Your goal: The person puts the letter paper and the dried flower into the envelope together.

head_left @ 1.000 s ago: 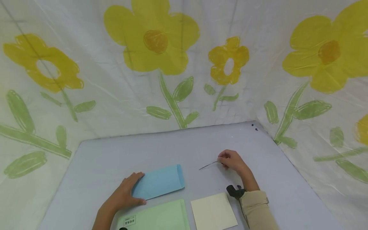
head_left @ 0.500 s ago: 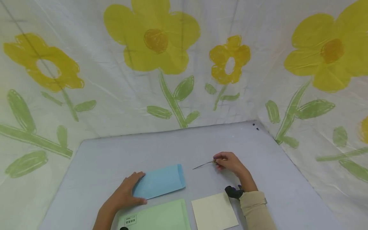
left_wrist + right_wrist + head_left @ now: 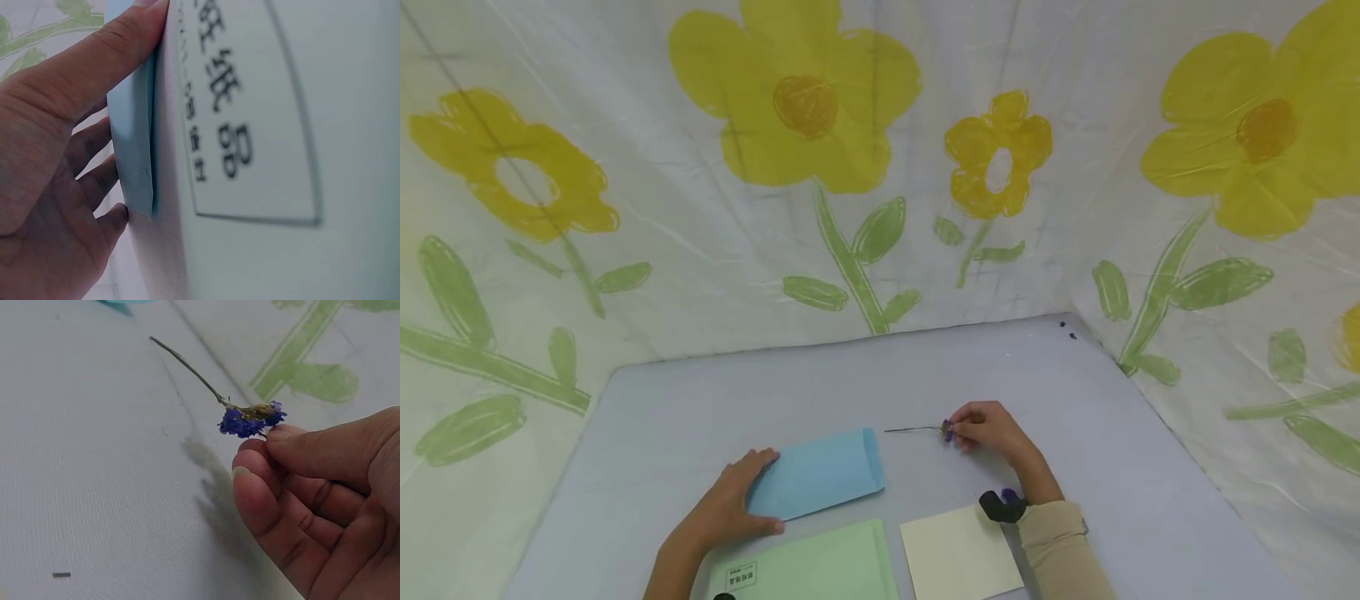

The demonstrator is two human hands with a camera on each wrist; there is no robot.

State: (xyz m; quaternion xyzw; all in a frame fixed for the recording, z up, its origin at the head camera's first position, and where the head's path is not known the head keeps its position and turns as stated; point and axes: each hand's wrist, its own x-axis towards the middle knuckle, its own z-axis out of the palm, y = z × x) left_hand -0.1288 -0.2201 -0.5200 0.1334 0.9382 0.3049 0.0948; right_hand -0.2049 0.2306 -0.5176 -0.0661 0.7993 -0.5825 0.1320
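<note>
while the left hand lies spread across the left end of the blue envelope, thumb at the near edge and fingers loose, the right hand pinches a flower by its head between thumb and fingertips. the flower is up off the worktop, its stem pointing left toward the envelope's right end, near but apart.

handling it well probably calls for a light pinch, as the head looks dry and likely to shed. the stem is best kept level and its thin tip clear of the paper edge, while the left hand presses just enough to stop the envelope sliding, without creasing it.

the flower has crinkled violet-blue petals, straw-brown bits and a wiry, slightly bent stem. the blue envelope is a smooth paper oblong with a folded strip at its right end. nearer the person lie a pale green envelope with boxed print and a flat, squarish cream sheet. the grey worktop is finely grained; beyond it hangs a wrinkled white backdrop with yellow blooms.
</note>
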